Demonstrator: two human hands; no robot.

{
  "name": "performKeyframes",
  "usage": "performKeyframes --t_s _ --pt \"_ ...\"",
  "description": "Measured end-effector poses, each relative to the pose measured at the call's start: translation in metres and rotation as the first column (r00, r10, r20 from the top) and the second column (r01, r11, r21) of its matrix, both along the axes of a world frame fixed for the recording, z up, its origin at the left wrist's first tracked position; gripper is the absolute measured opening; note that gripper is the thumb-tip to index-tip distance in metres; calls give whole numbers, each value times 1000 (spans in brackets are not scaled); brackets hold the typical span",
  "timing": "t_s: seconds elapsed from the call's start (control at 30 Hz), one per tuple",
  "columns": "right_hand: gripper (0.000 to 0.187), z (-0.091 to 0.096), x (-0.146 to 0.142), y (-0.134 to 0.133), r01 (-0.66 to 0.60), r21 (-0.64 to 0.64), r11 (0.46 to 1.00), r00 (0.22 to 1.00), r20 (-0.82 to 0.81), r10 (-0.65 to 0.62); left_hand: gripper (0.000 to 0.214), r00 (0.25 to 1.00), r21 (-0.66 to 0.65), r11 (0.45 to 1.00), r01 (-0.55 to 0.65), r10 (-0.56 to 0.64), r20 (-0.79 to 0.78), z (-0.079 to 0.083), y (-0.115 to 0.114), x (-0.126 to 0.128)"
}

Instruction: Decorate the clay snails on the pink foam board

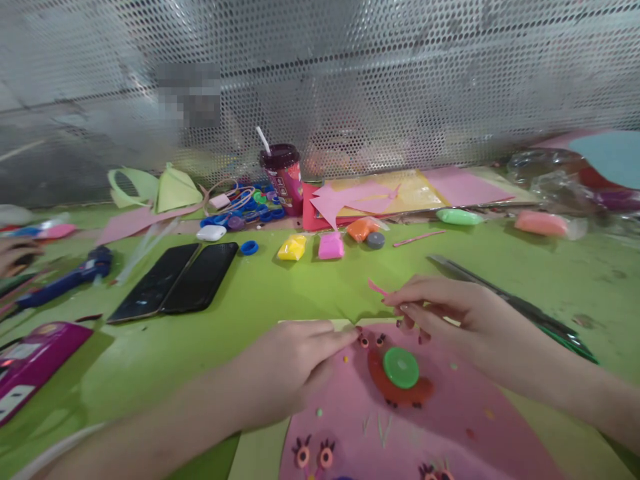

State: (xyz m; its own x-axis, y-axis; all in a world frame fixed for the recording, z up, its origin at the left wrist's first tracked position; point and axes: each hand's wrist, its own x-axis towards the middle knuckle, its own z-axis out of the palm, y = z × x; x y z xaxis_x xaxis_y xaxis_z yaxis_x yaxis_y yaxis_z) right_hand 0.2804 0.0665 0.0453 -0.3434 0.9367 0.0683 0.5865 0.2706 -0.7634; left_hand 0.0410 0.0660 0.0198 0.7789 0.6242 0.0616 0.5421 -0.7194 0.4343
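A perforated metal wall (350, 80) backs a green table (260, 287) bearing a pink sheet (420, 437). The left hand (295, 357) touches its far edge, fingers' grip unclear. Beyond the sheet: scissors (530, 310) right, phones (205, 277) left, cup (286, 187) farther back. Over that edge, the right hand's (453, 303) fingers pinch a pink strip (377, 288).

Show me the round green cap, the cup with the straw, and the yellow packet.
Green cap (401, 368), head view: its top face.
Cup (286, 181), head view: its side.
Yellow packet (292, 248), head view: its middle.
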Motion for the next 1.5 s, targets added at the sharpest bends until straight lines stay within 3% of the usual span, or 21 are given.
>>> performKeyframes --t_s 0.17,0.3,0.47,0.57,0.8,0.97,1.1,1.5 --pt "27 0 -3 -3 -76 69 995 996 42 73 37 1000 16 1000 16 -16 -9 -2 -1 -1" --pt "27 -1 2 -3 -47 130 990 998 -24 50 36 999 33 999 34 -34 16 -1 -1 0" --pt "19 0 4 -2 7 46 999 979 -202 3 37 999 30 998 47 -47 -6 1 1 -1" --pt "23 0 0 -2 19 -3 1000 965 -261 -19 38 999 12 999 45 -45 -3 1 1 -1" --pt "33 -6 -5 -7 -57 -93 994 987 -157 42 36 998 13 999 29 -30 48 0 0 -1" --pt "28 -10 -7 -7 -107 27 994 994 -29 108 38 999 22 999 36 -36 22 -1 1 -2" --pt "23 -10 -7 -7 -182 109 977 981 -40 187 38 999 22 999 28 -29 36 -1 1 -1" --pt "22 -12 -6 -6 -272 121 955 961 -6 275 35 999 5 1000 5 -5 40 -1 0 -1"
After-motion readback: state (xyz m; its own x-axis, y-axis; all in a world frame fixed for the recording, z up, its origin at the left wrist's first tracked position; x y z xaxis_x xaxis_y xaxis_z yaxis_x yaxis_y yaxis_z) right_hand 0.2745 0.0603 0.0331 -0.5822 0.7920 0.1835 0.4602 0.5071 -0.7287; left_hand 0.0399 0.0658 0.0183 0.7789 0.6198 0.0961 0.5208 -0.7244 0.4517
